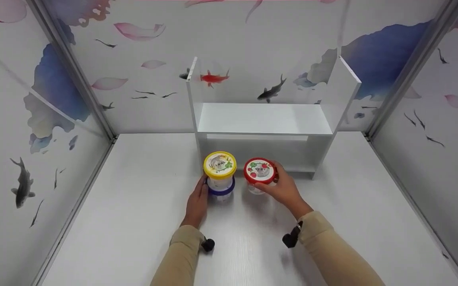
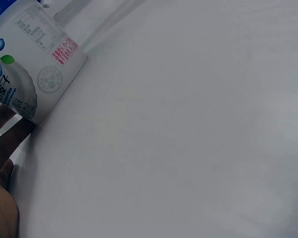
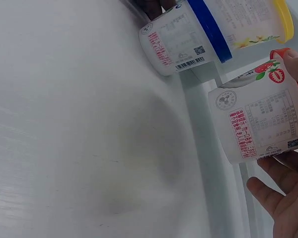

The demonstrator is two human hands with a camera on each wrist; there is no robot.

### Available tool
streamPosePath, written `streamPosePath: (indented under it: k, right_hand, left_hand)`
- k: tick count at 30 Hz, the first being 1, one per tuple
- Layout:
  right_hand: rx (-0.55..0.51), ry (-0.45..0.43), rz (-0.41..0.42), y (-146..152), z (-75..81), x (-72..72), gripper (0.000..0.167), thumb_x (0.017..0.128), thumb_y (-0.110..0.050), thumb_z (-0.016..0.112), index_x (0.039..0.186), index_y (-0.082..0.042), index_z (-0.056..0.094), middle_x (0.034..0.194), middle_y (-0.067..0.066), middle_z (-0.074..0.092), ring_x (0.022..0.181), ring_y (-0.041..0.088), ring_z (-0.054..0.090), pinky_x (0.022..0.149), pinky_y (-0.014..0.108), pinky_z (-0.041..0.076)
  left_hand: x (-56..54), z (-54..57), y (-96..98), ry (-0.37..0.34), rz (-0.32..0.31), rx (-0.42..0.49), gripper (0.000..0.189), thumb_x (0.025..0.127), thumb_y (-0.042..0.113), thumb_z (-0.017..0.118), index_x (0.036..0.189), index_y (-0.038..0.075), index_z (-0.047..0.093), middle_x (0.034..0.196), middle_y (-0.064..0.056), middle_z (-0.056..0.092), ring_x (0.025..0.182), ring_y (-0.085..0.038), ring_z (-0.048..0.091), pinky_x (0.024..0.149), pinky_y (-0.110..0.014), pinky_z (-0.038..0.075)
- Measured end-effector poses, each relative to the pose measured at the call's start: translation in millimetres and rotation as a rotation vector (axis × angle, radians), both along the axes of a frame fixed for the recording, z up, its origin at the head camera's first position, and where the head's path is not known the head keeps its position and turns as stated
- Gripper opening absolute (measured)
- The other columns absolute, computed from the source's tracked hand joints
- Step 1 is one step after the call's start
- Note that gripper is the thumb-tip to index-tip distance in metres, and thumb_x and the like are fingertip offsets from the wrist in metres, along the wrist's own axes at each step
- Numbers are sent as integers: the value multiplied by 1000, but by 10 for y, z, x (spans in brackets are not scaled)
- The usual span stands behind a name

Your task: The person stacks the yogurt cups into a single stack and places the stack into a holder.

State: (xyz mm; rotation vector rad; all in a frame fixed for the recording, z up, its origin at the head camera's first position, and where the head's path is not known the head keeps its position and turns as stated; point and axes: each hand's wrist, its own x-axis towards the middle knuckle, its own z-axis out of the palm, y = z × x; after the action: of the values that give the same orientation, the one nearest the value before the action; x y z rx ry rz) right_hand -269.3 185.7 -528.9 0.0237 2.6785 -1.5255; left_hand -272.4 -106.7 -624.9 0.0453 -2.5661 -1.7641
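Right hand (image 1: 284, 190) grips the red tub (image 1: 259, 170), thumb at the lid's near edge, fingers spread to the tub's width on the far side; the tub is upright, raised above the table (image 1: 153, 178), before the shelf (image 1: 264, 119). Left hand (image 1: 195, 204) touches the left side of the blue tub (image 1: 221, 190), the yellow tub (image 1: 220, 165) stacked on top; whether its fingers close round, cannot tell.

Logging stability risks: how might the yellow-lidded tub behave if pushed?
The yellow-lidded tub might slide or topple easily, being stacked on the blue-lidded tub. Its round lid suggests rolling once down; its undented wall looks fairly stiff.
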Motion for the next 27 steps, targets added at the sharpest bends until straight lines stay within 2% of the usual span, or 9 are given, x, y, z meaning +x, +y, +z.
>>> streamPosePath:
  k: [6,11,20,27]
  right_hand:
    - [-5,42,9,0,99,-30,115,71,-55,88,158,-11,27,148,12,48,129,32,52,103,46,51]
    - [-22,87,24,0,179,-52,107,74,-51,88,155,-10,32,143,11,52,125,30,55,101,45,53]
    - [-33,87,16,-6,365,-119,107,74,-55,86,155,-12,31,144,10,52,126,29,53,101,44,53]
    - [-34,77,22,-34,502,-159,106,75,-51,87,156,-14,30,144,11,51,126,30,53,100,45,54]
  left_hand:
    - [4,0,-8,20,-8,1,69,98,72,31,159,39,30,163,4,32,151,-24,27,123,-47,22]
    - [12,6,-9,26,-4,-2,68,99,72,31,159,39,30,163,4,32,151,-24,28,123,-46,23]
    - [18,24,-1,0,7,-14,68,98,73,29,159,41,29,163,5,32,151,-23,27,123,-46,22]
    - [22,31,1,-4,2,-10,62,103,66,30,159,41,29,164,3,31,151,-25,27,123,-48,22]
